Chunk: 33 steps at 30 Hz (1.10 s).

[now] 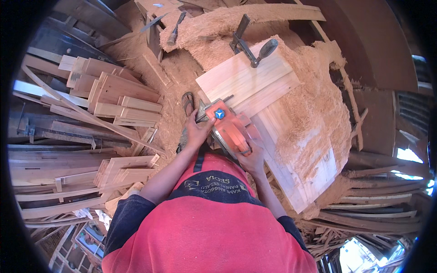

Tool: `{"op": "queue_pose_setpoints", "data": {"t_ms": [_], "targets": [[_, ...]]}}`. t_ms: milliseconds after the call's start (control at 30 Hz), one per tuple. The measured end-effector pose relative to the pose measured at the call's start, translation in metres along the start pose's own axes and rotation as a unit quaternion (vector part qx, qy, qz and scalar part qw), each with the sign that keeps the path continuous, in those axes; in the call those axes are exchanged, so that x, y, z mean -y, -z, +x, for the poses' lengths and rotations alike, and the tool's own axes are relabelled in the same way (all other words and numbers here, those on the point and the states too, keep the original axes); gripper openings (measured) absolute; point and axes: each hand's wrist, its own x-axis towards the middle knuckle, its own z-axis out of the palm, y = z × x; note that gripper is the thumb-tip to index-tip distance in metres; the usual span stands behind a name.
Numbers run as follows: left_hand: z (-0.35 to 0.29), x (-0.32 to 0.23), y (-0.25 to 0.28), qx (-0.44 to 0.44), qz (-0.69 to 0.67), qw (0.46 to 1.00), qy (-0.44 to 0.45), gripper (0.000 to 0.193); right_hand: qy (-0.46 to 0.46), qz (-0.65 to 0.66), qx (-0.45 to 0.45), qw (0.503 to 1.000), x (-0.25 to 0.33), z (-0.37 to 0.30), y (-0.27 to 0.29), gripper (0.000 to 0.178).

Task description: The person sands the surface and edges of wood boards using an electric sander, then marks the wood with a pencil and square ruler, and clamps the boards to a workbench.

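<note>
Head view — orange planer [233,130], long axis apparently toward upper left

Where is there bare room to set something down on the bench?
The pale board looks bare between the orange planer and clamp; so does the bench strip between the right hand and shavings. Heaped shavings crowd the board's right side.

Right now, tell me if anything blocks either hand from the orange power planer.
Nothing visible does: the right hand grips the rear of the orange planer and the left hand touches its front, near the blue knob. The metal clamp stands beyond, on the pale board, not between hands and tool.
</note>
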Motion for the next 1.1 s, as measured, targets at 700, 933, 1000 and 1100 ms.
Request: {"op": "queue_pose_setpoints", "data": {"t_ms": [700,933,1000,1100], "targets": [[0.131,-0.035,0.066,0.035,0.001,0.999,0.009,0.081,0.106,-0.055,-0.044,0.992,0.063,0.104,-0.061,0.038],[0.187,-0.065,0.095,0.089,-0.009,0.996,0.012,0.068,0.080,-0.057,-0.014,0.995,0.088,0.140,-0.075,0.042],[0.170,-0.066,0.089,0.093,0.026,0.995,0.005,0.065,0.075,-0.038,0.007,0.996,0.077,0.134,-0.070,0.044],[0.133,-0.031,0.079,0.115,0.083,0.989,0.036,0.065,0.063,-0.071,0.007,0.996,0.050,0.082,-0.041,0.043]]}}
